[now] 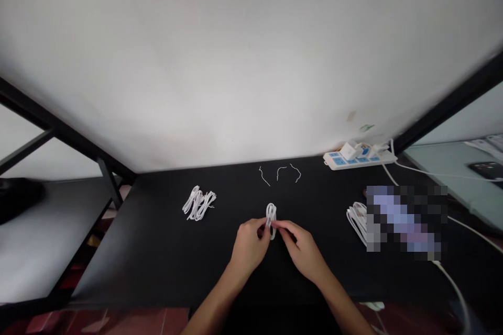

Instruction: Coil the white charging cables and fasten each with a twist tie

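Between my two hands, just above the black table [165, 267], is a coiled white cable [271, 210] folded into a narrow bundle. My left hand [251, 241] pinches its middle from the left with thumb and forefinger. From the other side, my right hand [298, 246] has its thumb and fingertips closed at the bundle's middle. Whether a thin tie sits between those fingertips is too small to tell. Three thin white twist ties [264, 176] lie apart on the table beyond the hands.
Several bundled white cables [199, 203] rest at the left. More white cables [357, 222] lie at the right beside a pixelated area. A white power strip [359, 159] with chargers stands by the wall, its cords trailing right. Black metal bars [108, 180] flank the table.
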{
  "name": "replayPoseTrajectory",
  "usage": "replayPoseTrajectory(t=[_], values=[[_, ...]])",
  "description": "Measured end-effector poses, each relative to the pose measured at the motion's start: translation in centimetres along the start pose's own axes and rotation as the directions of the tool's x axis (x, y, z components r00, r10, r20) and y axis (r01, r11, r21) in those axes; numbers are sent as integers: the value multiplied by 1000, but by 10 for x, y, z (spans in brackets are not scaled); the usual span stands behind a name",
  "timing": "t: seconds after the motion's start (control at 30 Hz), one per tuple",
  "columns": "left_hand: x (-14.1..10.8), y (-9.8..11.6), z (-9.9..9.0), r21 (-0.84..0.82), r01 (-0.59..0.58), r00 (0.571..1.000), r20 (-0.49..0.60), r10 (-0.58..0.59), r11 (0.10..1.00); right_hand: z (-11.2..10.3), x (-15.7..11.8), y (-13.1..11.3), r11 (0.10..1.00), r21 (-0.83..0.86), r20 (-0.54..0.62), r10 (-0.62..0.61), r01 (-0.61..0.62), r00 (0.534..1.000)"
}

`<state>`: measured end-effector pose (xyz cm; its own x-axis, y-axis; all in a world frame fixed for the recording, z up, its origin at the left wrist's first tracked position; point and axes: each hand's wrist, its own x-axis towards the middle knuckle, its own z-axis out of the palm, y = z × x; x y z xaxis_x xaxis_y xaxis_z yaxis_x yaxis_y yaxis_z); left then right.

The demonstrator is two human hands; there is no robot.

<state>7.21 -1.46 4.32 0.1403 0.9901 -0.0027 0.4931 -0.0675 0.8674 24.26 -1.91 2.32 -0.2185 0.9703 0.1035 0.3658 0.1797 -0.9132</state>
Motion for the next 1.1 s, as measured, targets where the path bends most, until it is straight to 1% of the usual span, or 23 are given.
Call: replayPoseTrajectory(t=[0.07, 0.13, 0.23, 0.3, 0.37, 0.43, 0.5, 0.57, 0.67, 0.73, 0.83, 0.97, 1.03, 1.1], values=[[2, 1, 0, -47, 23, 1000, -8, -23, 999, 3, 1, 1, 995, 94, -30, 32, -29, 999], [3, 1, 2, -113, 62, 998, -2, -62, 992, 8, 2, 1, 985, 171, -88, 53, -37, 995], [4, -6, 6, -294, 145, 989, 29, -142, 945, 16, 1, -3, 972, 232, -158, 65, -27, 985], [4, -12, 8, -448, 202, 979, 57, -197, 871, 20, -1, -5, 975, 224, -162, 42, -5, 986], [4, -17, 8, -583, 245, 967, 89, -238, 775, 23, -1, -6, 977, 213, -155, 9, 25, 988], [3, -20, 7, -665, 263, 960, 111, -256, 699, 23, 0, -6, 970, 243, -170, 14, 28, 985], [2, -21, 5, -697, 260, 961, 120, -248, 668, 22, 4, -6, 962, 272, -200, 63, -6, 978], [1, -21, 3, -715, 242, 968, 133, -212, 656, 20, 8, -7, 968, 246, -200, 104, -52, 974], [1, -21, -1, -724, 218, 976, 158, -150, 654, 17, 13, -14, 988, 143, -152, 87, -65, 985], [1, -22, -3, -715, 217, 976, 168, -138, 665, 15, 14, -17, 992, 111, -121, 78, -65, 990], [2, -24, -7, -697, 233, 972, 194, -135, 678, 15, 13, -20, 989, 97, -88, 121, -113, 989], [1, -25, -10, -676, 257, 959, 265, -97, 691, 12, 15, -18, 963, 154, 14, 222, -221, 975], [0, -24, -10, -681, 260, 958, 273, -92, 684, 9, 16, -17, 940, 211, 72, 259, -268, 963], [-2, -26, -11, -685, 271, 958, 259, -121, 676, 6, 15, -17, 910, 259, 102, 307, -323, 946]])
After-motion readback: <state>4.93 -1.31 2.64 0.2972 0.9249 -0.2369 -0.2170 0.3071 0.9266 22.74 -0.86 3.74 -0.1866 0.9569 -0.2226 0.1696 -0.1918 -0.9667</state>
